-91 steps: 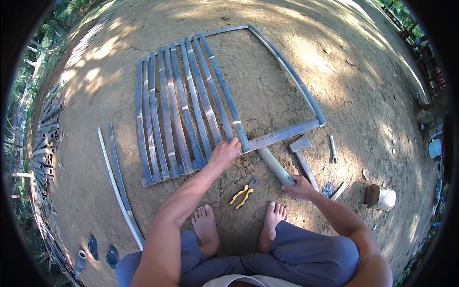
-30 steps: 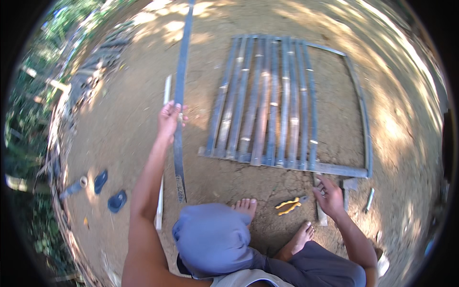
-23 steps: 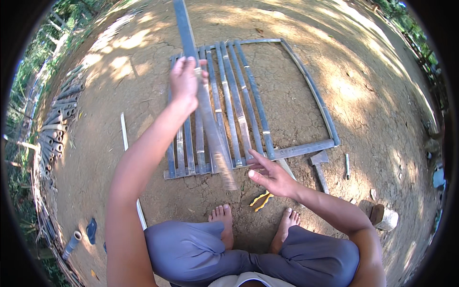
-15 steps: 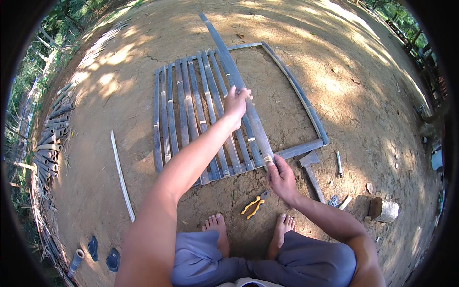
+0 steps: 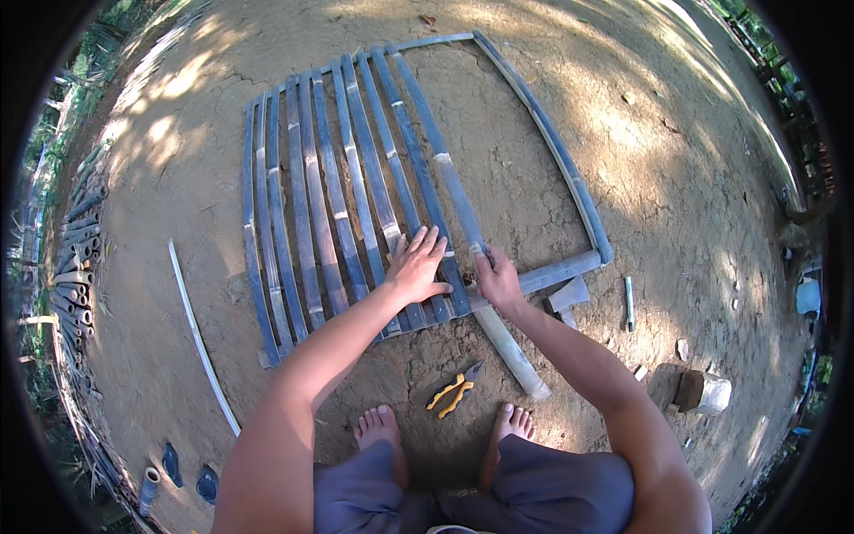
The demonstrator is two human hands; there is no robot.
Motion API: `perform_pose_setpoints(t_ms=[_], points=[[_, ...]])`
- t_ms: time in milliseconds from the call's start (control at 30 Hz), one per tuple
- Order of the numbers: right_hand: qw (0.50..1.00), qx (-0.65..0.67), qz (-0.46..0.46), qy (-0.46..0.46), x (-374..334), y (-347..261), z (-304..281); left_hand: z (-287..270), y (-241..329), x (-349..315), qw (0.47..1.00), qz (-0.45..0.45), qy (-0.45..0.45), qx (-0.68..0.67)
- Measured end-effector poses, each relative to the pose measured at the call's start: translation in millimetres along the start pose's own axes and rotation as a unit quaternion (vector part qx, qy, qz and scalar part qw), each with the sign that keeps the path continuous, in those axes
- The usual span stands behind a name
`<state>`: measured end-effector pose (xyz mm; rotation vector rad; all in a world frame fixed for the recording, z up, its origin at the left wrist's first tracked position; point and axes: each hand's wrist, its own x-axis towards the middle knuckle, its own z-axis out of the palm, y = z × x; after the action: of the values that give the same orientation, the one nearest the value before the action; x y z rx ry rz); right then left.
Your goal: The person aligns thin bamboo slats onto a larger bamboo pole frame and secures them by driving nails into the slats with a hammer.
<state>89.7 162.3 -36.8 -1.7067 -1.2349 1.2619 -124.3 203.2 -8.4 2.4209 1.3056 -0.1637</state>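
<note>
A frame of dark bamboo slats (image 5: 329, 205) lies on the ground before me, its slats in a row from the left to past the middle. My left hand (image 5: 416, 269) rests on the slats near the frame's close edge, its fingers stretched out. My right hand (image 5: 498, 279) is closed around a bamboo slat (image 5: 461, 198) that lies at the right end of the row. This slat's pale near end (image 5: 513, 353) sticks out past the frame's near rail (image 5: 559, 271) toward my feet. Its far end reaches the far rail (image 5: 436, 41).
Yellow-handled pliers (image 5: 452, 392) lie between my feet. A hatchet (image 5: 567, 298) is beside the near rail, partly hidden by my right arm. Farther right are a marker-like stick (image 5: 629, 304) and a block (image 5: 703, 392). A thin strip (image 5: 203, 338), sandals (image 5: 172, 463) and stacked bamboo (image 5: 76, 294) are left.
The raised slat has come down onto the frame, its near end now jutting toward me. My left hand has let go of it and moved onto the neighbouring slats.
</note>
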Motion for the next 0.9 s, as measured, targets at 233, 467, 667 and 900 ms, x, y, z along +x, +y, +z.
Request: perform_pose_setpoints(t_ms=[233,467,667,900], points=[[0.981,-0.181,-0.018,-0.070,29,21,-8,1,7,-8,1.000,-0.011,-0.020,-0.002],[0.980,-0.059,0.096,-0.165,38,13,-16,3,16,-10,1.000,-0.010,-0.011,-0.016],[0.985,-0.080,0.051,-0.145,34,20,-19,3,25,-7,1.000,0.005,-0.028,-0.005],[0.985,-0.057,0.049,-0.157,33,20,-16,-1,28,7,0.999,0.001,-0.031,-0.007]])
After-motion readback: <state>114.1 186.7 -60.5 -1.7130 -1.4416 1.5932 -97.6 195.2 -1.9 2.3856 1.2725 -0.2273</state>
